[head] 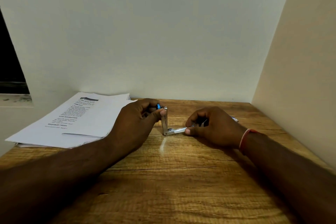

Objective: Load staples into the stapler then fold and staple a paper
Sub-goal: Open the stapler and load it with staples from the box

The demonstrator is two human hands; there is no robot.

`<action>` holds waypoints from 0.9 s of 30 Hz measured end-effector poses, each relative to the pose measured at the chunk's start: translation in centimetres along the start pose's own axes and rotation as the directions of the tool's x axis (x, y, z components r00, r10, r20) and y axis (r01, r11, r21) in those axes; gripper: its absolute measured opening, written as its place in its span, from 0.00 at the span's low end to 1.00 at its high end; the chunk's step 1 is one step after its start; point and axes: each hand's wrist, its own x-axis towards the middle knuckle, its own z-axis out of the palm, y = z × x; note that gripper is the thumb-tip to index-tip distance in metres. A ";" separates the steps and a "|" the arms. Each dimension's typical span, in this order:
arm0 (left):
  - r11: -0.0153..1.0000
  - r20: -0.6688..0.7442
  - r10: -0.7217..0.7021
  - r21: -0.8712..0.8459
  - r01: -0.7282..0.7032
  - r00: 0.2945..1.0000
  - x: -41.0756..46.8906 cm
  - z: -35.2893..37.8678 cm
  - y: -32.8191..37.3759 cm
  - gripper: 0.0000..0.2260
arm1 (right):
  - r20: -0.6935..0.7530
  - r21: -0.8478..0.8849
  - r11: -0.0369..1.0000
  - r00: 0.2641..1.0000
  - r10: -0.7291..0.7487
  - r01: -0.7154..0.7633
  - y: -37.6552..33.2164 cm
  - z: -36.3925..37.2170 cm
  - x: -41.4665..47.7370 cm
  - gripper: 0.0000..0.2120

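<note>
The wooden counter (181, 178) fills the near half of the view, and it meets a pale wall at the far side and another wall on the right. On its far left part lies a stack of printed paper (94, 120), flat and not folded, well apart from the right hand. Both forearms reach from the near edge toward the middle of the counter. The left hand (134, 125) has its fingers curled and grips the upper arm of the stapler (165, 123), which stands almost upright with a blue piece at its top. The right hand (214, 129) is also closed, and it pinches with thumb and fingers the right end of the lower metal channel (177, 130), which lies on the counter. So the stapler is opened wide, in the middle of the counter between the two hands. I judge that the loading step is in progress. Whether staples already sit in the channel I cannot tell, because it is too small to see. Closing the stapler, folding a sheet and stapling it all seem still to be done. A red band (245, 140) is on the right wrist.
</note>
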 end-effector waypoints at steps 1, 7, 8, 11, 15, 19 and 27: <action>1.000 0.001 0.001 0.008 -0.001 1.000 0.0 0.0 0.0 0.07 | -0.011 -0.003 1.000 1.000 -0.005 0.005 -0.3 0.1 -0.1 0.07; 0.997 0.063 0.070 -0.017 -0.069 0.996 -0.3 0.0 0.2 0.12 | -0.186 0.187 0.965 0.971 -0.148 0.183 -2.6 1.5 -0.7 0.12; 0.995 0.079 0.098 -0.030 -0.096 0.992 -0.4 0.0 0.2 0.14 | -0.202 0.230 0.951 0.966 -0.160 0.206 -2.9 1.7 -0.9 0.11; 0.981 0.109 0.185 -0.073 -0.177 0.977 -0.7 -0.1 0.4 0.16 | -0.233 0.285 0.929 0.957 -0.171 0.235 -3.4 2.1 -1.2 0.09; 0.975 0.080 0.211 -0.090 -0.204 0.974 -0.8 0.0 0.8 0.15 | -0.239 0.247 0.936 0.952 -0.192 0.251 -3.6 2.0 -1.2 0.07; 0.971 0.077 0.232 -0.081 -0.226 0.970 -0.9 0.0 0.8 0.16 | -0.221 0.232 0.939 0.954 -0.205 0.255 -3.9 2.3 -1.3 0.06; 0.973 0.109 0.216 -0.104 -0.205 0.970 -0.8 0.0 0.8 0.12 | -0.231 0.176 0.947 0.946 -0.227 0.270 -4.0 2.9 -1.1 0.04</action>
